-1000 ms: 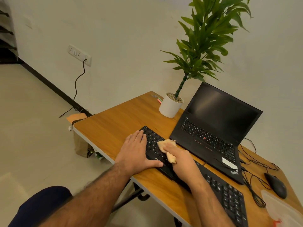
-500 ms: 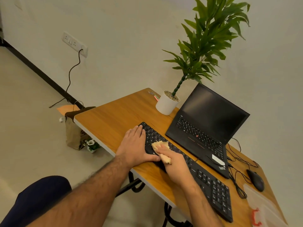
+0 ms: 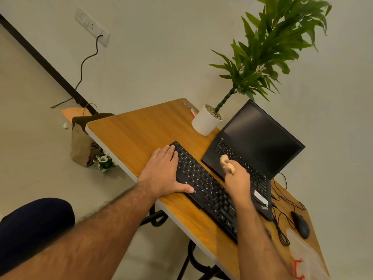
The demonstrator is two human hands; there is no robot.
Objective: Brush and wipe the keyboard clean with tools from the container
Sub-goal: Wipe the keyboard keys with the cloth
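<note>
**Keyboard steadied by one hand, cloth lifted in the other**

Keyboard (image 3: pixel 203 186), black and full-sized, lies diagonally across the wooden worktop (image 3: pixel 139 134), just in front of an open black laptop (image 3: pixel 252 150) with a dark screen.

Head view: the left hand (image 3: pixel 164 172) lies flat, palm down, over the keyboard's far left end. Its fingers are straight and together, pointing away from the person, and its thumb stretches sideways across the near row of keys. The bare left forearm runs back toward the lower left corner. The right hand (image 3: pixel 238 179) is raised above the gap between keyboard and laptop, fingers curled round a small crumpled tan cloth (image 3: pixel 227 163) that sticks out past the knuckles, over the laptop's palm rest. A clear plastic container (image 3: pixel 306 257) with a red clip sits at the worktop's right end, near a black mouse (image 3: pixel 300 224) and loose cables. A potted plant (image 3: pixel 207 122) in a white pot stands beside the laptop's left edge.
</note>
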